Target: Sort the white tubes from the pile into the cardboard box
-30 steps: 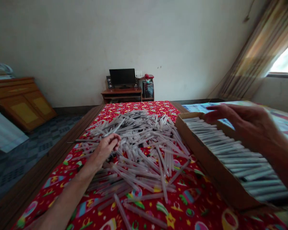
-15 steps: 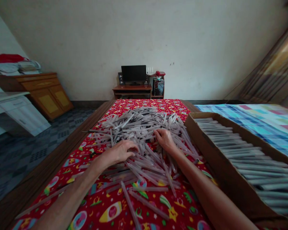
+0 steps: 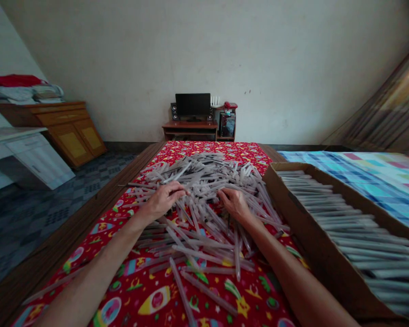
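A loose heap of translucent plastic tubes [image 3: 207, 170], slim like pen barrels, lies across a red patterned cloth [image 3: 132, 290]. My left hand [image 3: 165, 197] is over the heap's left side, its thumb and fingertips pinched together among the tubes. What sits in that pinch, if anything, is too small to make out. On the right of the heap, my right hand [image 3: 235, 203] has its fingers curled in and closed at the tubes. Whatever those fingertips hold is hidden. Nearer me, several tubes lie spread apart on the cloth.
Along my right side stands a long open cardboard box [image 3: 303, 218] with many greyish tubes [image 3: 344, 213] laid crosswise in it. Beyond it is a checked bedspread [image 3: 361, 181]. A desk with a monitor [image 3: 193, 105] is against the far wall, and cabinets [image 3: 75, 136] stand at left.
My left hand has moved up and left, away from the tubes in front, and its fingers have drawn together. Several front tubes have shifted. My right hand has barely moved.
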`<state>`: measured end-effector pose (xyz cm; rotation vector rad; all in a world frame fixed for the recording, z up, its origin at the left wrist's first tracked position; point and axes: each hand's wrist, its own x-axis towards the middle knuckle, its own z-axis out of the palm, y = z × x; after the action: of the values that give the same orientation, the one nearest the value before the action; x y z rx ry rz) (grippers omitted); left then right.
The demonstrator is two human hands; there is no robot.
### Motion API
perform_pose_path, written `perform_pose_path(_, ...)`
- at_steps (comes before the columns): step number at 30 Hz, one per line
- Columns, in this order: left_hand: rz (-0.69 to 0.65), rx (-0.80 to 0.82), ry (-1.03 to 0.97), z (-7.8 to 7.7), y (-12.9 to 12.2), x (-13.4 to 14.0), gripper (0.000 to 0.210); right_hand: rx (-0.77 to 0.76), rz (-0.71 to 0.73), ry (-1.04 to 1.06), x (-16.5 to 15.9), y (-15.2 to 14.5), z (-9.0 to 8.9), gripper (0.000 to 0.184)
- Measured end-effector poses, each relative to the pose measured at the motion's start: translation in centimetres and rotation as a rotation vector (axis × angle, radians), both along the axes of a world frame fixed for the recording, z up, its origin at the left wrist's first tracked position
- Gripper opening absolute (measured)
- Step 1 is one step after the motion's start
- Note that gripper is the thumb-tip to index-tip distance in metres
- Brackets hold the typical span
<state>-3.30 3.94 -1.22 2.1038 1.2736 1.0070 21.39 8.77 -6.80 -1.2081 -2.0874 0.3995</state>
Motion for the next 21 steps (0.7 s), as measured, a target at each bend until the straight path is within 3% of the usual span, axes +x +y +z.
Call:
perform_pose_path(3,0.036,-0.157,-0.287,0.2,-0.5,0.2,0.019,-0.053,0.081,-0.016,0.9,-0.2,1.5,0.029)
perform_pose_path(6,-0.030,-0.257,-0.507,0.3,-0.9,0.7,0.019,-0.182,0.215,-0.107,2.7,-1.0,3.6,0.024)
perform_pose_path(9,-0.029,-0.312,-0.529,0.3,-1.1,1.2,0.015,-0.244,0.275,-0.363,4.2,-2.3,4.8,0.032)
perform_pose_path(12,0.047,-0.332,-0.466,0.4,-1.3,1.5,0.011,-0.154,0.264,-0.555,4.4,-3.7,4.5,0.037)
perform_pose_path(18,0.114,-0.335,-0.569,1.0,-1.6,1.7,0.024,-0.026,0.233,-0.577,3.4,-4.5,4.3,0.037)
perform_pose_path(21,0.103,-0.321,-0.597,1.0,-1.4,1.5,0.031,-0.008,0.110,-0.534,3.2,-3.6,4.5,0.030)
